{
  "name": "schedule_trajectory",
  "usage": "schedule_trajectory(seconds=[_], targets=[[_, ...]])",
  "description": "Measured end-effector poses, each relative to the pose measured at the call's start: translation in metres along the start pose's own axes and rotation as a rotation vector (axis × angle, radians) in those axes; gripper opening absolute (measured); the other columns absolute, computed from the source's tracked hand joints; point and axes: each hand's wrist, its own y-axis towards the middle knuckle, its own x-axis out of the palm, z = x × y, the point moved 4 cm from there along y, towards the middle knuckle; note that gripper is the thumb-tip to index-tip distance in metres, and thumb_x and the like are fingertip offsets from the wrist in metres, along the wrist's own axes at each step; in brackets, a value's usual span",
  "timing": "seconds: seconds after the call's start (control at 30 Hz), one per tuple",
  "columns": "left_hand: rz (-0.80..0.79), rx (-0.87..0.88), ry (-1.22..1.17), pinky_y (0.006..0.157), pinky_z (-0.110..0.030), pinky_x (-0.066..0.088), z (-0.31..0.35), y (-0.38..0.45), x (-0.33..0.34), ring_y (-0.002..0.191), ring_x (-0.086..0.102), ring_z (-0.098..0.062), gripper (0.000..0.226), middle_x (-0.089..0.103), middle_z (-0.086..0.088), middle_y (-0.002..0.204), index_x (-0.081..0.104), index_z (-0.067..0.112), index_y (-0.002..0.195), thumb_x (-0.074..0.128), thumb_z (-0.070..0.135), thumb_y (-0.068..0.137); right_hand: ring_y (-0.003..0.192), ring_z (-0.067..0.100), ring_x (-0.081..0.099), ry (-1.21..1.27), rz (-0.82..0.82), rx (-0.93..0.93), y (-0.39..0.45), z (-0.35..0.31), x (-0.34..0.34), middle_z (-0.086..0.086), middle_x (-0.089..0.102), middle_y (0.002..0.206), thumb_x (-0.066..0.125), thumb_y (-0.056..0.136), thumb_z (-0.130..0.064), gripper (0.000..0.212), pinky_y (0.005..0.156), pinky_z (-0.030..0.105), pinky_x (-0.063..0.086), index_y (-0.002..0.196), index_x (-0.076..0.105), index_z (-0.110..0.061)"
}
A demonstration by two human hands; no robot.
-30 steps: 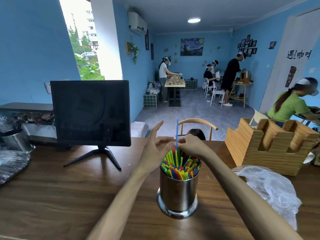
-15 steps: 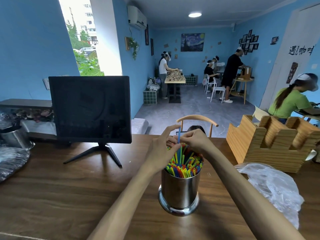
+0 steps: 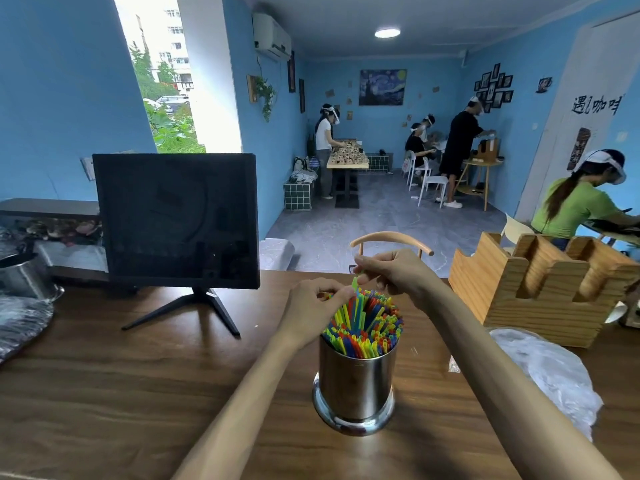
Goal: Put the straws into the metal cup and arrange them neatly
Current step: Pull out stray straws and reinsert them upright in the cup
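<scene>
A shiny metal cup [image 3: 355, 382] stands on the wooden table [image 3: 121, 393], packed with upright straws [image 3: 367, 330] in red, yellow, green and blue. My left hand [image 3: 313, 308] is at the bundle's left side, fingers curled around a few straw tops. My right hand [image 3: 394, 271] hovers just above the far side of the bundle. Its thumb and forefinger pinch the tip of a green straw [image 3: 355, 285] that sticks up a little above the others.
A black monitor [image 3: 176, 220] on a stand is at the back left. A wooden holder block [image 3: 540, 289] sits at the right, with a crumpled plastic bag [image 3: 550, 372] in front of it. A metal pot [image 3: 24, 275] stands at the far left. Other people work in the room behind.
The tall blue straw that stood above the bundle has gone down among the others. My right hand now pinches a green straw tip, and my left hand has closed onto the straw tops.
</scene>
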Motion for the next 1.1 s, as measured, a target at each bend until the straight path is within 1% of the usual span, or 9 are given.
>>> schedule_trajectory(seconds=[0.07, 0.17, 0.33, 0.47, 0.53, 0.67, 0.8, 0.97, 1.1], targets=[[0.003, -0.011, -0.025, 0.077, -0.012, 0.053, 0.000, 0.001, 0.000, 0.088, 0.066, 0.007, 0.007, 0.071, 0.029, 0.085, 0.074, 0.038, 0.092, 0.069, 0.033, 0.095, 0.050, 0.008, 0.046, 0.035, -0.024, -0.021, -0.004, -0.009, -0.005, 0.005, 0.075, 0.077, 0.074, 0.089, -0.040, 0.037, 0.044, 0.016, 0.031, 0.097, 0.078, -0.005], [-0.001, -0.050, -0.072, 0.084, -0.017, 0.053, 0.001, 0.004, 0.001, 0.089, 0.067, 0.003, 0.007, 0.074, 0.018, 0.087, 0.074, 0.034, 0.094, 0.069, 0.030, 0.095, 0.050, 0.009, 0.045, 0.078, -0.039, -0.071, -0.011, -0.028, -0.012, 0.005, 0.074, 0.079, 0.071, 0.092, -0.036, 0.035, 0.042, 0.015, 0.029, 0.103, 0.077, -0.004], [-0.027, -0.097, -0.103, 0.085, -0.025, 0.054, 0.004, 0.005, 0.002, 0.086, 0.069, -0.002, 0.009, 0.076, 0.010, 0.086, 0.075, 0.027, 0.093, 0.067, 0.031, 0.097, 0.048, 0.008, 0.045, 0.068, 0.060, -0.238, -0.032, -0.067, -0.024, 0.004, 0.067, 0.068, 0.069, 0.094, -0.032, 0.031, 0.046, 0.017, 0.032, 0.090, 0.076, -0.002], [0.129, -0.144, -0.058, 0.075, -0.023, 0.048, 0.010, 0.003, -0.003, 0.072, 0.065, 0.002, 0.036, 0.072, 0.009, 0.073, 0.074, 0.020, 0.082, 0.054, 0.042, 0.103, 0.050, 0.015, 0.047, 0.083, 0.282, -0.496, -0.051, -0.092, -0.032, 0.003, 0.065, 0.061, 0.070, 0.095, -0.026, 0.027, 0.047, 0.017, 0.040, 0.083, 0.074, -0.003], [0.156, -0.183, -0.087, 0.073, -0.023, 0.047, 0.016, 0.002, -0.006, 0.067, 0.064, 0.000, 0.051, 0.070, 0.008, 0.067, 0.078, 0.015, 0.079, 0.047, 0.048, 0.104, 0.049, 0.016, 0.049, 0.118, 0.294, -0.574, -0.059, -0.098, -0.031, 0.005, 0.068, 0.064, 0.070, 0.095, -0.024, 0.023, 0.045, 0.017, 0.039, 0.084, 0.075, -0.005], [0.060, -0.270, -0.433, 0.068, -0.025, 0.041, 0.028, 0.006, -0.008, 0.064, 0.056, -0.004, 0.057, 0.077, -0.006, 0.080, 0.077, 0.018, 0.110, 0.041, 0.060, 0.098, 0.049, 0.016, 0.059, 0.022, -0.045, -0.492, -0.057, -0.087, -0.013, 0.011, 0.074, 0.077, 0.073, 0.090, -0.017, 0.011, 0.042, 0.022, 0.032, 0.094, 0.072, -0.007], [0.122, -0.249, -0.745, 0.060, -0.021, 0.047, 0.035, 0.014, -0.013, 0.062, 0.059, -0.007, 0.028, 0.073, -0.004, 0.085, 0.065, 0.009, 0.127, 0.053, 0.018, 0.104, 0.056, 0.026, 0.057, -0.142, -0.362, -0.354, -0.043, -0.049, 0.003, 0.013, 0.073, 0.078, 0.076, 0.089, -0.011, 0.025, 0.047, 0.025, 0.043, 0.106, 0.057, -0.006], [0.217, -0.190, -0.725, 0.065, -0.030, 0.060, 0.041, 0.009, -0.020, 0.075, 0.073, -0.023, 0.039, 0.075, -0.013, 0.102, 0.061, 0.014, 0.132, 0.042, -0.001, 0.102, 0.061, 0.031, 0.058, -0.268, -0.355, -0.306, -0.026, -0.011, 0.013, 0.010, 0.076, 0.086, 0.071, 0.095, -0.018, 0.017, 0.055, 0.029, 0.051, 0.106, 0.063, -0.007], [0.409, -0.012, -0.671, 0.084, -0.037, 0.059, 0.050, 0.003, -0.030, 0.086, 0.075, -0.030, 0.042, 0.077, -0.008, 0.104, 0.047, 0.021, 0.142, 0.044, 0.005, 0.104, 0.082, 0.012, 0.068, -0.476, -0.263, -0.314, -0.014, 0.009, 0.013, -0.003, 0.074, 0.086, 0.075, 0.091, -0.029, 0.011, 0.081, 0.041, 0.058, 0.097, 0.071, -0.022]])
